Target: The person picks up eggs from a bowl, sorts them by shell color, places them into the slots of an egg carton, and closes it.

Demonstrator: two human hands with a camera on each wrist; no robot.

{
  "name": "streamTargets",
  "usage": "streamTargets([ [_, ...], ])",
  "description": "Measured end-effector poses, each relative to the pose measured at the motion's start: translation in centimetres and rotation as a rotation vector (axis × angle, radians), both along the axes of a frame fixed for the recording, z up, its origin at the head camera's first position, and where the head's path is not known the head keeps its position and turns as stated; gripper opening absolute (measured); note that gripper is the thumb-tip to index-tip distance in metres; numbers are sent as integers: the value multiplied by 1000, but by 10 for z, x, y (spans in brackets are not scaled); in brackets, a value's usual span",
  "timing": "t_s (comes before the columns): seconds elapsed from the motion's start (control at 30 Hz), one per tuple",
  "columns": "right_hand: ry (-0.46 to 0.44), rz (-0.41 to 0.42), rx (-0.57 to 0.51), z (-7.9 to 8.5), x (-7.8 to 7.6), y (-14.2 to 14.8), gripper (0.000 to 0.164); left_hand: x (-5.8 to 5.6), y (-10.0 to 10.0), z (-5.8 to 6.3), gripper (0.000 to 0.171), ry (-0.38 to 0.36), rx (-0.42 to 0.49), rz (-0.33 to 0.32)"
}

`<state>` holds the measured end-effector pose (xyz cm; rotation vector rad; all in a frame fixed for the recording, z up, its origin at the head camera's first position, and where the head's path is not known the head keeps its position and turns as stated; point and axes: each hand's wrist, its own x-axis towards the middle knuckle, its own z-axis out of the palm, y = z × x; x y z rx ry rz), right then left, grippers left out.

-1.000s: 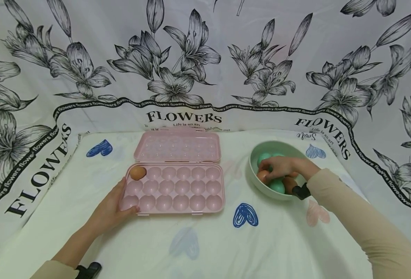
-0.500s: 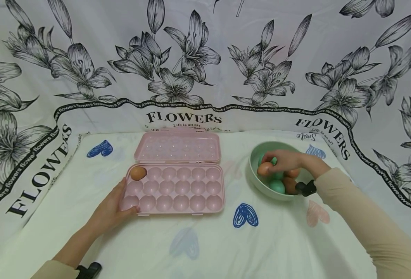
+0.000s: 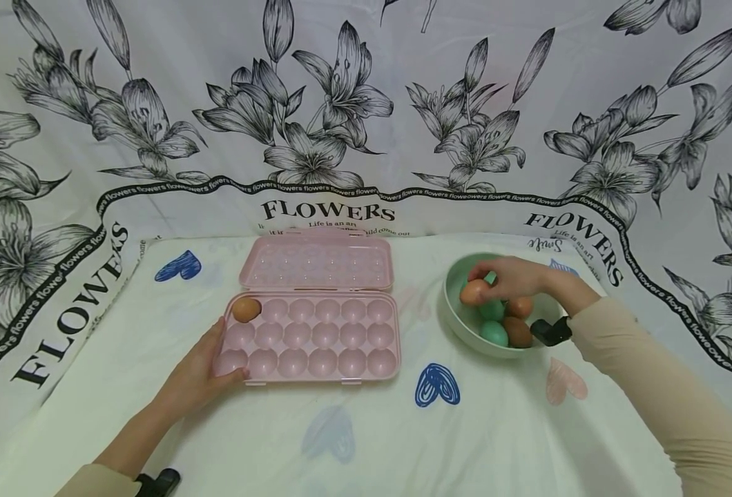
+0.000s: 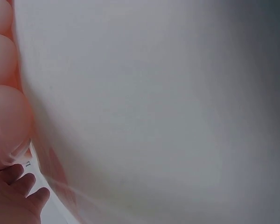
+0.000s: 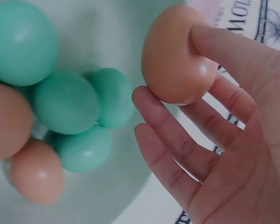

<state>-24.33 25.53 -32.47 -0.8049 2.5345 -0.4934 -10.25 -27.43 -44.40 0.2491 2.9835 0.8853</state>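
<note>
Across the back, a white cloth hanging printed with black line-drawn lilies [image 3: 403, 41] fills the view, and down in front, a pale cloth dotted with hearts [image 3: 248, 442] covers the work surface. On it, the pink plastic egg tray [image 3: 325, 334], lid tipped open on the far side, three rows of six cups! To its right, the round pale-green bowl [image 3: 460, 326]. Hands well apart now: the left hand [image 3: 195, 366] grips the tray's near-left corner, thumb at the front edge; the right hand [image 3: 512, 276], over the bowl, pinches a smooth light-brown egg [image 5: 177, 56] between thumb and fingers. Below it, glossy turquoise-green eggs [image 5: 67, 101] cluster beside more brown eggs [image 5: 37, 171]. And there, one orange-brown egg [image 3: 246, 309] sits in the tray's far-left cup!
</note>
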Motion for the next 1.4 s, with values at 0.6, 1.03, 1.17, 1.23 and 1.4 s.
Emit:
streamTargets([
  [0.6,96,26,-75,20,-4,-49,45,1,-1,-3,112,0,-3,14],
  [1.03,134,108,-171,9,-8,-92,40,1,0,-1,108,37,18,-22],
  [1.17,137,157,-177,1,-9,-107,39,1,0,0,110,9,4,-11],
  [1.23,134,174,-187,-3,-9,-115,38,1,0,0,110,-5,-1,-3],
  [1.4,119,208,-207,-9,-5,-137,36,2,0,1,110,-9,4,3],
])
